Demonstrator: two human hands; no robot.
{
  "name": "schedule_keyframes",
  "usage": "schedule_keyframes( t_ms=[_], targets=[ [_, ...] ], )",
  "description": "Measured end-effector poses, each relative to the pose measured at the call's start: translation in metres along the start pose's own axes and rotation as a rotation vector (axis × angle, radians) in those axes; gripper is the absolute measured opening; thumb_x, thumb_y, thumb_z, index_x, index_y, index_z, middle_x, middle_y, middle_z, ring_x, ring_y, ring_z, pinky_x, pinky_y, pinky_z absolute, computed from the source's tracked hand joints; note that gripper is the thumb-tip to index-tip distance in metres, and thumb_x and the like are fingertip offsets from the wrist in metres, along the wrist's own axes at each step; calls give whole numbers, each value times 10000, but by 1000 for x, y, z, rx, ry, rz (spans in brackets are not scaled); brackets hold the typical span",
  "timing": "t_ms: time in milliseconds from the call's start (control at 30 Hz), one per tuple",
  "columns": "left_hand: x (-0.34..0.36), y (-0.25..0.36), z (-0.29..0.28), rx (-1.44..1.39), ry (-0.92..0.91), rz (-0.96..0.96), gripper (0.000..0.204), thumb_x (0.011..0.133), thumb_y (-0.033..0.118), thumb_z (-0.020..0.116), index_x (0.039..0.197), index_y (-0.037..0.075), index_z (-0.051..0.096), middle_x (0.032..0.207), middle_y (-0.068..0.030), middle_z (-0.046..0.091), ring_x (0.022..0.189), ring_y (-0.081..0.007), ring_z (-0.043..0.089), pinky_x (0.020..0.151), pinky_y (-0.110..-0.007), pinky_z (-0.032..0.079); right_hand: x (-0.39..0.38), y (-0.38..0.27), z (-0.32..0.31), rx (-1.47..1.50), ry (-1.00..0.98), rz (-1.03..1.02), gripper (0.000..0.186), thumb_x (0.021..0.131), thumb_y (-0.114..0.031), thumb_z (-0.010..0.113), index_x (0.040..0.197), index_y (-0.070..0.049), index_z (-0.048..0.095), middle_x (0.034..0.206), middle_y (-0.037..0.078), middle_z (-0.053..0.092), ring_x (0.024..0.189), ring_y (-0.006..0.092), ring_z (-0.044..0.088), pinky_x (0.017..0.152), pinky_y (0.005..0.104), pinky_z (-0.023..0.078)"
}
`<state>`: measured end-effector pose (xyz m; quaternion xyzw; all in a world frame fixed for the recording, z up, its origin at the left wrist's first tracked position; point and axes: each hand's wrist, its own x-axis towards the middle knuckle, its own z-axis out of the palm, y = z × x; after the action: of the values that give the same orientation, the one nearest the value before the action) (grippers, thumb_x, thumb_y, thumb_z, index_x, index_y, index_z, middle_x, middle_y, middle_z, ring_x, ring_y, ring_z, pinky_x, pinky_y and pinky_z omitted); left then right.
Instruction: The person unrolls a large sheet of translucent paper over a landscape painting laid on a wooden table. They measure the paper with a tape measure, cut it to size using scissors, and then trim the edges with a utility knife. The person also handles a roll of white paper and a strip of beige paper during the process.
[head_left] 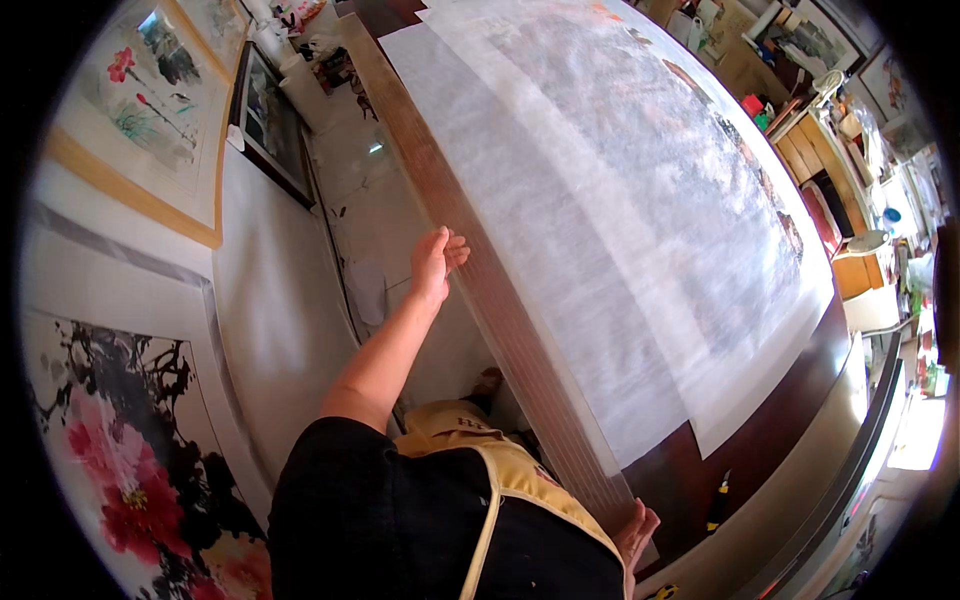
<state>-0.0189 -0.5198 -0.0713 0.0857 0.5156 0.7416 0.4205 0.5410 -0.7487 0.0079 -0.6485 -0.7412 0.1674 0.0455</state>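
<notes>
A long clear strip with parallel lines, like a ruler [485, 265], lies along the left edge of the dark red-brown table [780, 410]. My left hand [435, 264] is at its outer edge partway along, thumb up and fingers curled over it. My right hand [636, 532] is at its near end, fingers bent at the edge; my body hides part of that hand. Beside the strip, a large white sheet of paper [545, 290] covers much of the table. A painting [735, 140] with grey and orange patches shows faintly through a thin layer.
A black and yellow utility knife [718, 503] lies on the table's near right part. Framed pictures [150, 100] and a flower painting [135, 480] stand at the left. White rolls [302, 92] are by the wall. At the right is a cluttered wooden cabinet [815, 150].
</notes>
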Motion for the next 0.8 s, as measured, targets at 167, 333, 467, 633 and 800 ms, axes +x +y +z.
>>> schedule_keyframes(
  t_ms=[167,333,467,633,800],
  targets=[
    [-35,34,47,-79,-113,129,221,958,272,618,989,54,596,868,-110,691,726,-195,690,608,-285,568,0,36,24,48,146,-47,1152,539,-381,927,1422,-13,286,1202,220,353,1136,378,394,941,476,372],
    [-61,14,77,-17,-80,68,216,990,279,561,969,64,566,865,-86,662,717,-184,665,638,-297,549,-3,76,17,11,177,-107,1197,515,-423,928,1432,-15,275,1203,219,353,1127,383,392,949,495,365],
    [-70,-9,91,-7,-94,61,199,992,256,553,972,59,566,885,-89,659,714,-188,660,655,-314,550,-1,105,12,26,153,-98,1195,528,-446,920,1424,8,272,1197,222,370,1112,385,393,946,505,360],
    [-54,-39,89,36,-80,36,186,992,232,545,971,49,567,880,-88,656,707,-190,656,652,-334,552,6,127,24,74,159,-123,1142,560,-409,913,1414,10,282,1168,217,389,1092,385,397,939,512,347],
    [-39,-56,91,59,-77,1,202,997,223,530,949,30,559,863,-92,652,702,-198,653,641,-350,560,10,143,39,82,182,-120,1090,586,-347,902,1409,6,282,1160,220,384,1095,382,392,935,511,344]
  ],
)
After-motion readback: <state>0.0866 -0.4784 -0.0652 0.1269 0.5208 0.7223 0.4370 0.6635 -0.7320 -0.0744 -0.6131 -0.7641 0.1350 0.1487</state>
